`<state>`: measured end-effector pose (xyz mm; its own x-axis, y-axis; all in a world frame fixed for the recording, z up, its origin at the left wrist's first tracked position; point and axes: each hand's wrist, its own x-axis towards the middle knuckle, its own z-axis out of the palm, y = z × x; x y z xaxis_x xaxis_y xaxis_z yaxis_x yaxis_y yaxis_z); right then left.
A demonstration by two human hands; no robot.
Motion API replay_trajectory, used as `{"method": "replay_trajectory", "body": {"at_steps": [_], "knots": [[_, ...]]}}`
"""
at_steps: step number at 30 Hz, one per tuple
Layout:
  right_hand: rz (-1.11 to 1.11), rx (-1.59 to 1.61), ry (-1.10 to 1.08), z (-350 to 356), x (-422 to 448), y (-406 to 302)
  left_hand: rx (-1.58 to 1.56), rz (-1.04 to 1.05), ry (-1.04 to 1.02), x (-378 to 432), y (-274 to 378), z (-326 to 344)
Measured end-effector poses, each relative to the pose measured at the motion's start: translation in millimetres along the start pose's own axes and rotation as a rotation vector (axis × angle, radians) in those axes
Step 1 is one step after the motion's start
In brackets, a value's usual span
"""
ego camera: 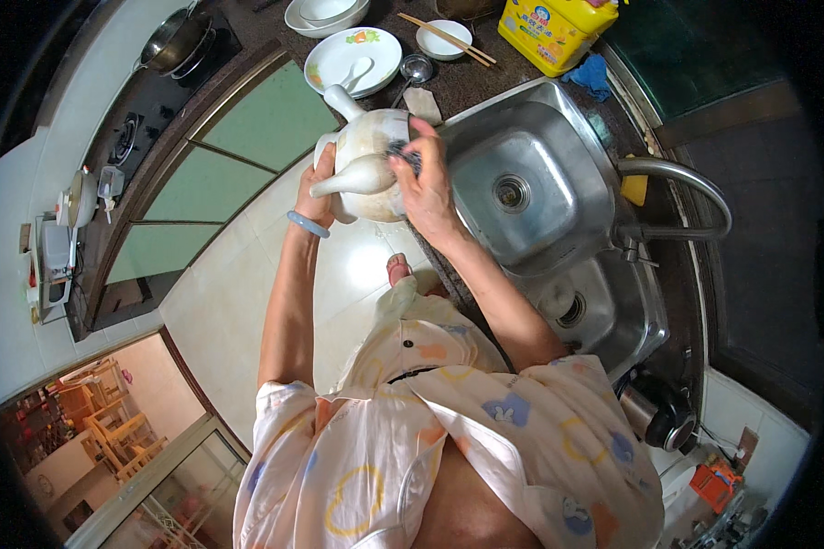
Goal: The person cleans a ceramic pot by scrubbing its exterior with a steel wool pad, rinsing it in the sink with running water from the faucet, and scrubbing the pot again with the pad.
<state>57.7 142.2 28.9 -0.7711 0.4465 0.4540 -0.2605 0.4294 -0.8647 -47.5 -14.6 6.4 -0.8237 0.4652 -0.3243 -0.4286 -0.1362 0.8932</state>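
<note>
A white ceramic pot (367, 144) with a thick side handle and a spout or second handle is held tilted in the air, left of the sink. My left hand (318, 189) grips its base side, the thumb up on the wall. Brownish stains mark the pot's surface. Pressed to the pot near its rim is a dark scrubbing pad, perhaps steel wool (405, 156), pinched in the fingers of my right hand (426, 185). The fingers of that hand look slightly blurred. The inside of the pot is hidden.
A double steel sink (453, 199) with a curved faucet (700, 182) lies at right. Behind stand a plate with a spoon (384, 51), a ladle (417, 68), a small bowl with chopsticks (439, 48) and a yellow detergent jug (549, 34). A wok (172, 41) sits on the stove at left.
</note>
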Motion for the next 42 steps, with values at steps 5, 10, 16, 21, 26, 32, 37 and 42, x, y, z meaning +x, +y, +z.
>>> {"method": "replay_trajectory", "body": {"at_steps": [5,10,16,21,26,32,37,42], "knots": [[0.084,0.050,0.047,-2,-9,6,-0.016,-0.024,0.049,5,-2,-1],[0.030,0.021,0.043,4,0,0,-0.021,-0.013,0.040,6,1,-1],[0.027,0.019,0.063,2,1,3,0.000,0.001,0.009,6,6,4],[-0.082,-0.043,0.015,2,17,2,-0.029,-0.008,0.023,5,4,3],[-0.169,-0.127,0.004,-15,-16,9,-0.052,-0.056,0.022,8,1,-1],[-0.187,-0.172,0.023,-23,16,-7,-0.055,-0.055,0.018,7,3,0],[-0.258,-0.267,0.008,-15,5,-3,-0.034,-0.007,0.041,8,2,4],[-0.338,-0.343,0.114,-24,-23,2,0.028,-0.003,-0.015,4,4,6]]}}
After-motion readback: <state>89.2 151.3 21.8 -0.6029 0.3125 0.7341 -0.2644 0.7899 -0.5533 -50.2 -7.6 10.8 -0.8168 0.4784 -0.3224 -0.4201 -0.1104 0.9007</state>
